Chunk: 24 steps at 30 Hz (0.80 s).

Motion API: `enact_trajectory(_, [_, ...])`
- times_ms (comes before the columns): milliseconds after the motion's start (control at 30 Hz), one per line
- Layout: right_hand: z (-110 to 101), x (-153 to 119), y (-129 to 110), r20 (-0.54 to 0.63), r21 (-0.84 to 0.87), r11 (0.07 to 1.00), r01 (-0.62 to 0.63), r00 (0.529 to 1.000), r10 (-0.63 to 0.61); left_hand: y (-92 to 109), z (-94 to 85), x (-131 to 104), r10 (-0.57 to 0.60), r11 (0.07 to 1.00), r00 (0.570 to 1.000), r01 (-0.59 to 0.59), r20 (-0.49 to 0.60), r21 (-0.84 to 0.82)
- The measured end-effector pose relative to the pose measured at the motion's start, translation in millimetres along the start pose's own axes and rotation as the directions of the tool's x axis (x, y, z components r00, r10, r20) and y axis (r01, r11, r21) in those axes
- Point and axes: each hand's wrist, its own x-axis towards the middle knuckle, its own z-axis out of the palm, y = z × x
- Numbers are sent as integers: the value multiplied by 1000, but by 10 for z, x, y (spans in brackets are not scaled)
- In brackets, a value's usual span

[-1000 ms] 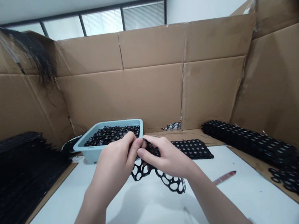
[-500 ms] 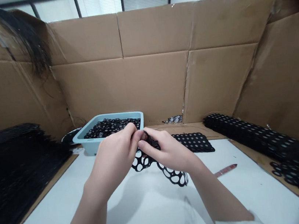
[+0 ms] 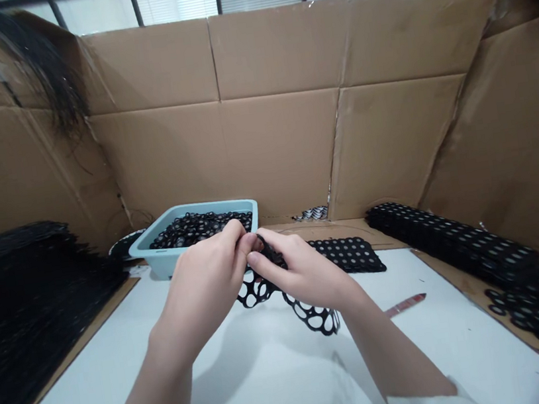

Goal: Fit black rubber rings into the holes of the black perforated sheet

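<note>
My left hand [image 3: 211, 264] and my right hand [image 3: 303, 265] meet in front of the blue basin, raised over the white table. Between them is a black mesh of joined rings [image 3: 319, 319], its lower edge hanging in a loose curve below the fingers. My left thumb and forefinger are pinched together at the mesh's upper end. The right hand is closed round the gathered part, thumb pointing toward the left fingertips. Exactly what the left fingertips grip is mostly hidden.
A light blue basin [image 3: 157, 261] full of black rings stands behind my left hand. A flat black ring mat [image 3: 352, 255] lies behind the right. Stacked black mesh [image 3: 450, 243] lines the right side, a dark pile [image 3: 29, 316] the left. A reddish pointed strip [image 3: 407, 305] lies by my right forearm. Cardboard walls [image 3: 287, 152] enclose the table.
Both hands keep nearly the same pinch on the mesh. Only a slight shift of the whole view shows.
</note>
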Motion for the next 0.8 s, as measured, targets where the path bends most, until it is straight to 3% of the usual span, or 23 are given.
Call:
enact_trajectory(533, [37, 29, 57, 86, -135, 990, -40, 995, 52, -43, 45, 1, 72, 979, 994, -85, 80, 184])
enact_trajectory(800, [-10, 17, 23, 52, 112, 993, -26, 998, 20, 12, 10, 8, 53, 998, 998, -53, 21, 37])
